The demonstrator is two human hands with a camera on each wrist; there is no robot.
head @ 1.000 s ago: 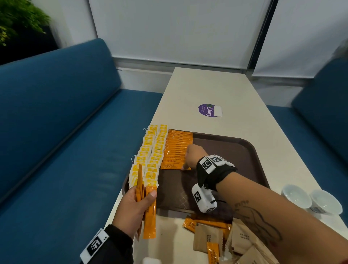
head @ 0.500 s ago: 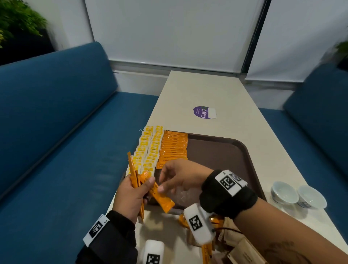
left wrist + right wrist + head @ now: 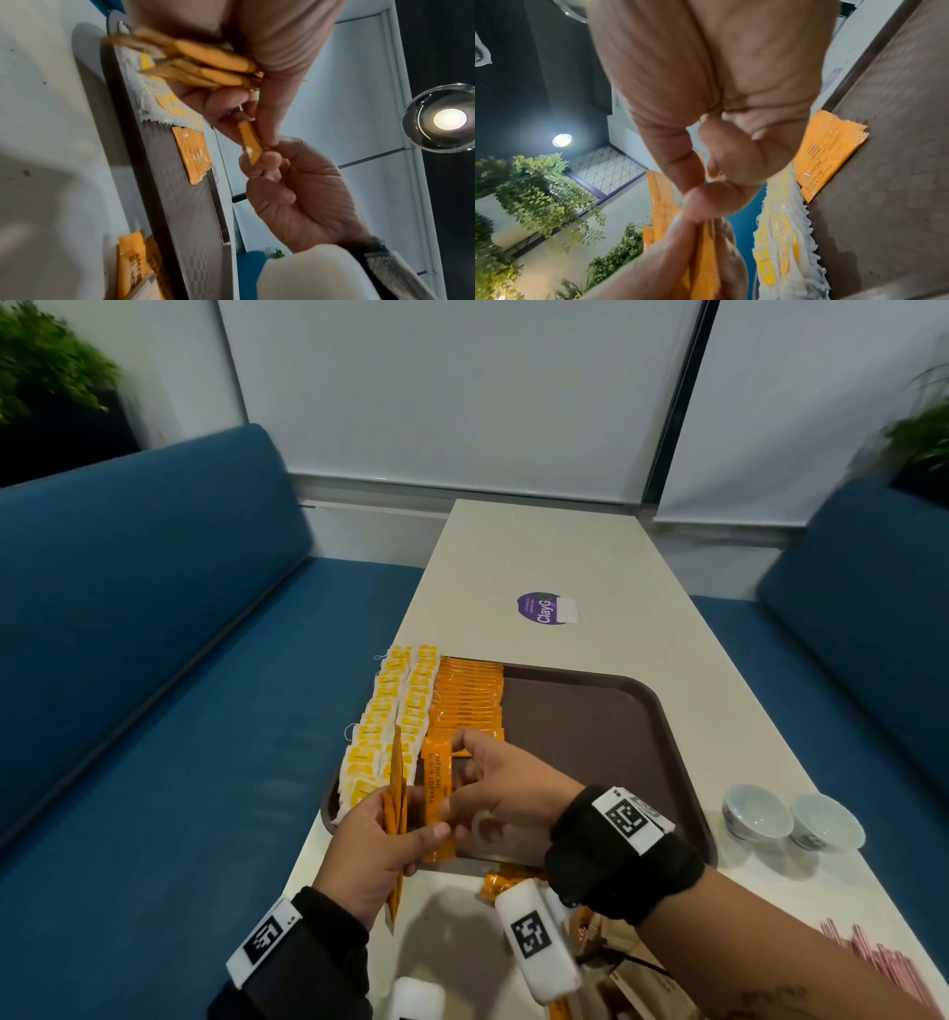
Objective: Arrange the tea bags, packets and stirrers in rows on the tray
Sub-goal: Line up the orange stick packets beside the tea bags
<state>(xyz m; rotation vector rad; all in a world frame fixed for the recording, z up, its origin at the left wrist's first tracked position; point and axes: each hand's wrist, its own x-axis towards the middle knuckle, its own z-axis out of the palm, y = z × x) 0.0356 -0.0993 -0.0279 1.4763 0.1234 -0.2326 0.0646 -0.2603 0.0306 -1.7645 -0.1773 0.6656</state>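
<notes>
A brown tray [image 3: 590, 737] holds two columns of yellow-and-white tea bags [image 3: 398, 711] along its left side, with a row of orange coffee packets [image 3: 470, 698] beside them. My left hand [image 3: 405, 834] grips a small bundle of orange packets [image 3: 395, 788] upright over the tray's near left corner. My right hand [image 3: 462, 788] pinches one orange packet [image 3: 437, 793] standing beside that bundle. The left wrist view shows this pinched packet [image 3: 250, 146] between my right fingers. In the right wrist view the tea bags [image 3: 780, 243] and the laid packets [image 3: 829, 150] lie just below.
Loose orange packets [image 3: 508, 880] and brown sachets [image 3: 616, 968] lie on the table near me. Two white cups [image 3: 791, 819] stand right of the tray, and pink stirrers [image 3: 883, 968] lie at the near right. Blue benches flank the table.
My right hand left the orange row on the tray, came back to my left hand and now pinches one packet from the bundle, turned upright.
</notes>
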